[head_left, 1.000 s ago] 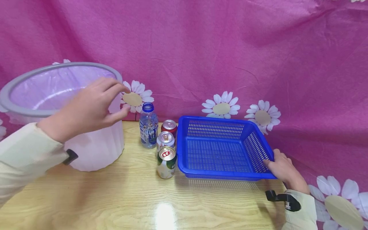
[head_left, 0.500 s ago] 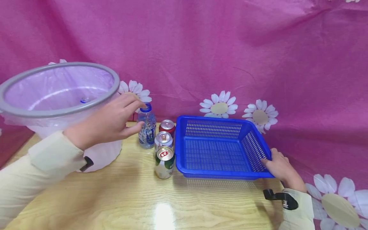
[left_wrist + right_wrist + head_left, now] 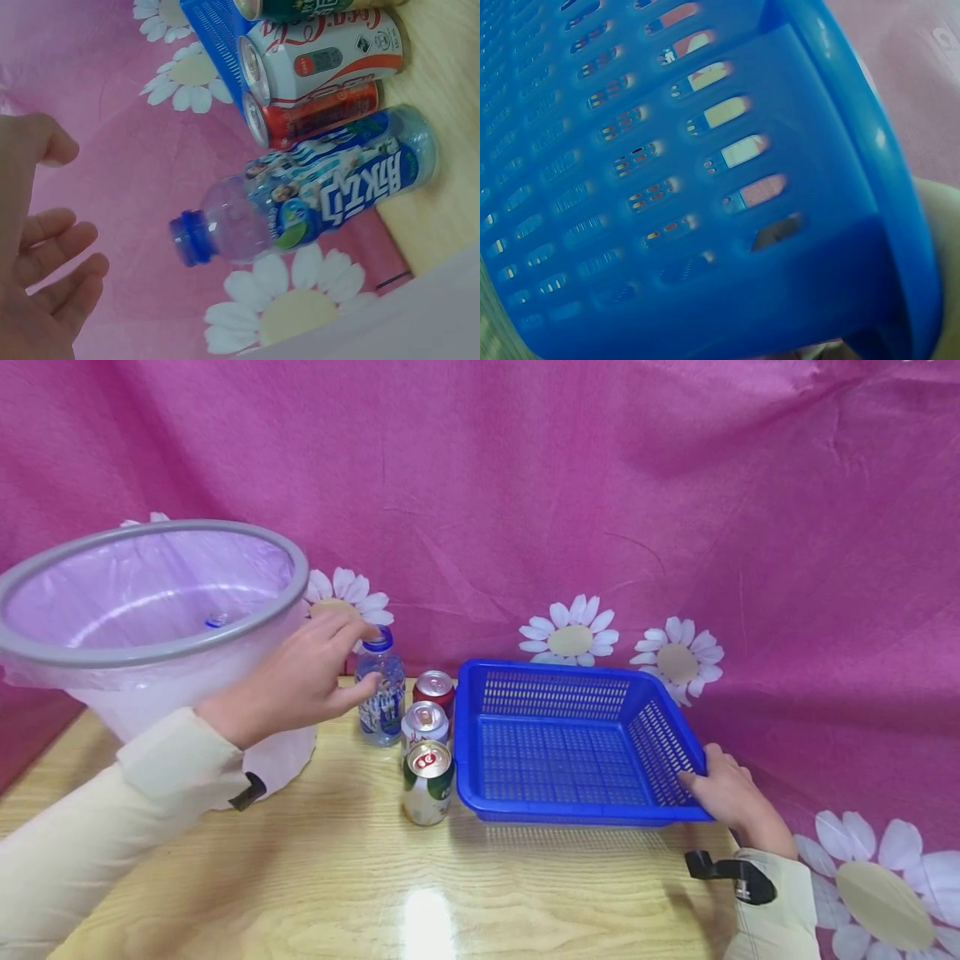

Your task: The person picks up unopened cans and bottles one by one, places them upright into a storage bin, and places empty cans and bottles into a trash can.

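Observation:
In the head view my left hand (image 3: 300,675) is beside an uncapped plastic bottle (image 3: 382,703) with a blue neck, thumb and fingers spread. The left wrist view shows a gap between that hand (image 3: 52,232) and the bottle neck (image 3: 191,238). The bottle stands upright. Against its right side are a red can (image 3: 433,687), a white Coca-Cola can (image 3: 425,720) and a green-and-white can (image 3: 427,793). My right hand (image 3: 735,793) grips the right rim of a blue plastic basket (image 3: 577,814); in the right wrist view the slotted basket wall (image 3: 810,165) hides most of that hand.
A white bin (image 3: 258,752) with a grey rim (image 3: 142,652) and a clear liner stands at the left, a blue-ringed bottle neck (image 3: 217,620) showing inside. A pink flowered cloth (image 3: 480,510) hangs behind the wooden table (image 3: 315,877).
My left hand has moved right and down from over the bin to beside the bottle. A blue-ringed bottle neck in the bin has come into view. My right hand has stayed on the basket rim.

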`<state>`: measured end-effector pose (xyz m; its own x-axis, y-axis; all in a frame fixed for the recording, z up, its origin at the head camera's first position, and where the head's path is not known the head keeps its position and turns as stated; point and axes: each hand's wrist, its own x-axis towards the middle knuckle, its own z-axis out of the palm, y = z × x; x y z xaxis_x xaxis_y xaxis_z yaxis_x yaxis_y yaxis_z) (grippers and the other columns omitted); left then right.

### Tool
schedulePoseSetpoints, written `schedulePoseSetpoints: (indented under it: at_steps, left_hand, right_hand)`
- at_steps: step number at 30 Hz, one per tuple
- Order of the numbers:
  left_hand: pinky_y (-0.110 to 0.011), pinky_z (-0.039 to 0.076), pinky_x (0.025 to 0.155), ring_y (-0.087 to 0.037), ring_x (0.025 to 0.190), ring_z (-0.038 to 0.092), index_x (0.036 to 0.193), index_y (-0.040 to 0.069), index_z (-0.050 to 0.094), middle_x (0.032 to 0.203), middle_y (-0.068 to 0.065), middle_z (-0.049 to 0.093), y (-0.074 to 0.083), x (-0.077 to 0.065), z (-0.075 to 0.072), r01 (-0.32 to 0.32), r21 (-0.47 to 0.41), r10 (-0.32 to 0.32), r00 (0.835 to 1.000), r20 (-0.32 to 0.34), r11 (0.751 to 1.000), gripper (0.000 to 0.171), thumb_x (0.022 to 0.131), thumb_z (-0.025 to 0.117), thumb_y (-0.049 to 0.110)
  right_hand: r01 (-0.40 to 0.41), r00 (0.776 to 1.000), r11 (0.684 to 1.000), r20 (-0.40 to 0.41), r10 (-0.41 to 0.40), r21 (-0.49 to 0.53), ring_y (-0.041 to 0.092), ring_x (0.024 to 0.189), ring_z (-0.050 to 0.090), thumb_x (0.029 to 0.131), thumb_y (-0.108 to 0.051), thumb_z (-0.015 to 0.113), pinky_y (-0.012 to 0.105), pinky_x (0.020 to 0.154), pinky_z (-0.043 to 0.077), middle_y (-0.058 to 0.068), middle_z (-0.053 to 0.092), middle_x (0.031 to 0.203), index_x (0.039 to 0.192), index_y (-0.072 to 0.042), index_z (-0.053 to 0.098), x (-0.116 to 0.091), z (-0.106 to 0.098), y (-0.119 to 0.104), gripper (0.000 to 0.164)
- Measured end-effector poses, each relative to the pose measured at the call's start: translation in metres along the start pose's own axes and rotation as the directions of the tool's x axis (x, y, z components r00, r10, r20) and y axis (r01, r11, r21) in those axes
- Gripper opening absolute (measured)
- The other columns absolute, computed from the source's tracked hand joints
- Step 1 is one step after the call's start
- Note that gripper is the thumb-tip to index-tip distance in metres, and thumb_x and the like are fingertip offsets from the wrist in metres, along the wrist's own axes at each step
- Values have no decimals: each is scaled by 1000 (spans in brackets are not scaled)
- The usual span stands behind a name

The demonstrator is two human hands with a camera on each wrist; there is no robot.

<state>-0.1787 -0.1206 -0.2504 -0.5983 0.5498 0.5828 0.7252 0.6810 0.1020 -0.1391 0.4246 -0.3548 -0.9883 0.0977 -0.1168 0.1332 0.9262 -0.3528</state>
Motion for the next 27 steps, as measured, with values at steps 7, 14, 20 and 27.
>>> schedulePoseSetpoints:
  at_steps: [7, 14, 20, 27]
  left_hand:
    - [-46, 47, 91, -29, 98, 56, 125, -3, 51, 114, -18, 61, -5, -2, 14, 213, -84, -212, 977, 25, 973, 51, 84, 67, 23]
    - [-50, 48, 97, -33, 109, 56, 133, 1, 44, 128, -21, 54, -7, -4, 29, 377, -208, -379, 925, 31, 903, 59, 85, 66, 25]
    - [-51, 46, 101, -35, 120, 53, 138, 3, 39, 133, -20, 50, -6, -5, 41, 487, -303, -497, 866, 51, 819, 64, 86, 67, 28]
    - [-53, 41, 104, -33, 125, 47, 139, 5, 39, 135, -18, 49, -9, -8, 53, 523, -341, -541, 840, 47, 782, 66, 85, 68, 30]
  right_hand:
    - [-3, 1000, 1000, 0, 3, 16, 40, 96, 50, 95, -31, 51, 47, 77, 43, 24, 52, 105, 123, 8, 39, -1, 2, 0, 49]
    - [7, 1000, 1000, -23, -7, 10, 40, 95, 50, 94, -29, 51, 45, 75, 42, 25, 52, 104, 120, 8, 40, -2, -1, -1, 47]
    - [17, 999, 1000, -31, -16, 13, 39, 94, 51, 94, -28, 52, 40, 73, 41, 24, 52, 103, 119, 8, 41, -2, -1, -1, 45]
    - [15, 1000, 1000, -21, -14, 26, 38, 94, 51, 95, -29, 51, 41, 74, 41, 23, 52, 103, 120, 8, 41, 0, 2, 1, 46]
